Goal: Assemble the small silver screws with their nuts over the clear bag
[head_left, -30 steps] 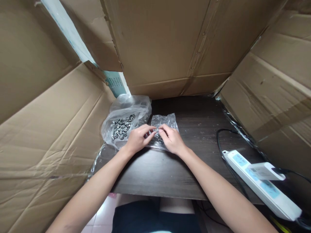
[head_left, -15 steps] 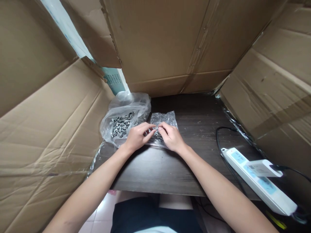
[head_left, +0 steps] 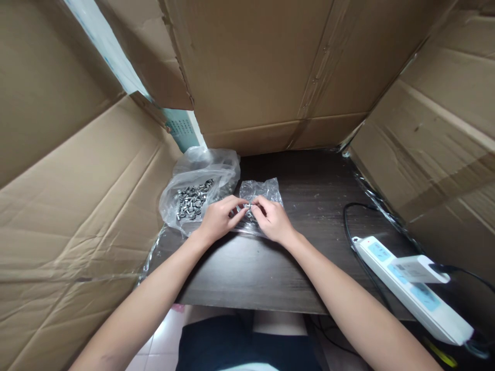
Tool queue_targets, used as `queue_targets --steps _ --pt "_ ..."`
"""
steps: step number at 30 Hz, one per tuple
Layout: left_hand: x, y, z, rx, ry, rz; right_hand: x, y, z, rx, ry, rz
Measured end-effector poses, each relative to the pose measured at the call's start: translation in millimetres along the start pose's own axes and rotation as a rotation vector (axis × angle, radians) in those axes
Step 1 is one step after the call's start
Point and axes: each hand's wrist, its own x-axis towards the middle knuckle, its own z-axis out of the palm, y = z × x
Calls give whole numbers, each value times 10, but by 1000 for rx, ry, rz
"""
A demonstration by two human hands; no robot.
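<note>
Between my fingertips is a small metal screw (head_left: 248, 205), pinched from both sides over a small clear plastic bag (head_left: 266, 188). My left hand (head_left: 221, 216) is closed on the screw's left end, thumb and forefinger together. From the right, my right hand (head_left: 273, 217) pinches its other end. Several small metal pieces (head_left: 250, 216) lie on the clear bag just below the fingertips, partly hidden by the hands. To the left of my left hand, a larger translucent bag (head_left: 174, 190) stands open with many metal screws (head_left: 193, 200) inside.
The dark wooden table (head_left: 251, 268) is walled by cardboard panels (head_left: 263, 62) at the back and both sides. On the right lies a white power strip (head_left: 413, 296) with a white adapter (head_left: 421, 269) plugged in, and a black cable (head_left: 346, 226) loops beside it.
Both hands stay in almost the same place. The fingers of my right hand have shifted slightly on the screw, and more of the metal pieces below shows.
</note>
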Motion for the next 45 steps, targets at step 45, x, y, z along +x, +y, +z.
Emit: queue_targets --steps 45 --pt "-6 -11 16 9 88 61 6 0 -11 29 -23 24"
